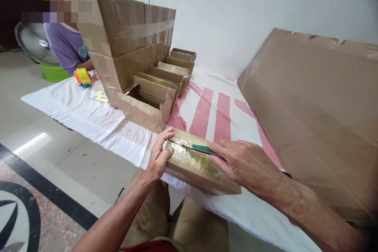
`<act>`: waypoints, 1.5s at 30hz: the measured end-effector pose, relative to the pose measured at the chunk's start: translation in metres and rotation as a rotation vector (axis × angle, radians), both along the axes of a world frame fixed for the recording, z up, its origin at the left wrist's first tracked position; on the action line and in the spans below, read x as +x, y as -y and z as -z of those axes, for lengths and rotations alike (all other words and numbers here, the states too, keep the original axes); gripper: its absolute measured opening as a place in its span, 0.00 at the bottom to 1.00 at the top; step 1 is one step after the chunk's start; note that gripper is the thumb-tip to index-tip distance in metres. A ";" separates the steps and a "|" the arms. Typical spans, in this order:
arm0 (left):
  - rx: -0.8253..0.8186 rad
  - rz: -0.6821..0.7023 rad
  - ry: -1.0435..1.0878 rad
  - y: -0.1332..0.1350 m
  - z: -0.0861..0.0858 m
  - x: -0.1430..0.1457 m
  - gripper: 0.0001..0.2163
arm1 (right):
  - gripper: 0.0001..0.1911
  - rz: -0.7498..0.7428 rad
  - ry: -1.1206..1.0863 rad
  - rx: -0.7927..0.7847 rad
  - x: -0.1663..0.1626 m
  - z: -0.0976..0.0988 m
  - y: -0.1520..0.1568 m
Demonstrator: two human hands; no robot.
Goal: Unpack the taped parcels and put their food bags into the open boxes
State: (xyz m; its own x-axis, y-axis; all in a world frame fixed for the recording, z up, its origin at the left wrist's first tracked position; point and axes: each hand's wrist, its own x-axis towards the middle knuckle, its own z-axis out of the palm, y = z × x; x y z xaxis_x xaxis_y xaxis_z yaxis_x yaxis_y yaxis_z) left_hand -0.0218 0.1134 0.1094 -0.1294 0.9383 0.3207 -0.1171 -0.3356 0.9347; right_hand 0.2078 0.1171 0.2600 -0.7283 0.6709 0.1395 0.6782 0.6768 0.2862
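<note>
A taped cardboard box (pixel 203 177) lies at the near edge of the cloth-covered table. My left hand (pixel 159 155) grips its left end, the fingers over the top and the thumb against the taped face. In my right hand (pixel 236 157) is a green-handled utility knife (pixel 203 149), its blade pointing left at the seam in the clear tape. The blade tip touches or lies very close to the seam near my left thumb. My right palm hides the rear of the knife.
Behind the box stands a row of open cardboard pieces (pixel 147 102) beside a stack of taped boxes (pixel 126 27). A large cardboard sheet (pixel 319 114) leans at the right. Tape rolls (pixel 82 76) lie at the left near a person in a purple sleeve (pixel 62 45); a fan (pixel 38 43) stands behind.
</note>
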 end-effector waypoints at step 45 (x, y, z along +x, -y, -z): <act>-0.044 -0.041 -0.035 -0.003 0.002 0.000 0.21 | 0.09 0.174 0.056 -0.213 0.077 -0.016 0.015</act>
State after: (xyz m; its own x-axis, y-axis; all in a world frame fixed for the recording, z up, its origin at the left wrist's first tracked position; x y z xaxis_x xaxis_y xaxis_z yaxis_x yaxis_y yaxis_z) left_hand -0.0221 0.1160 0.1074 -0.1569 0.9459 0.2840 -0.0708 -0.2975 0.9521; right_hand 0.2850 0.1026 0.2765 -0.6020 0.7966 -0.0554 0.7767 0.6003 0.1908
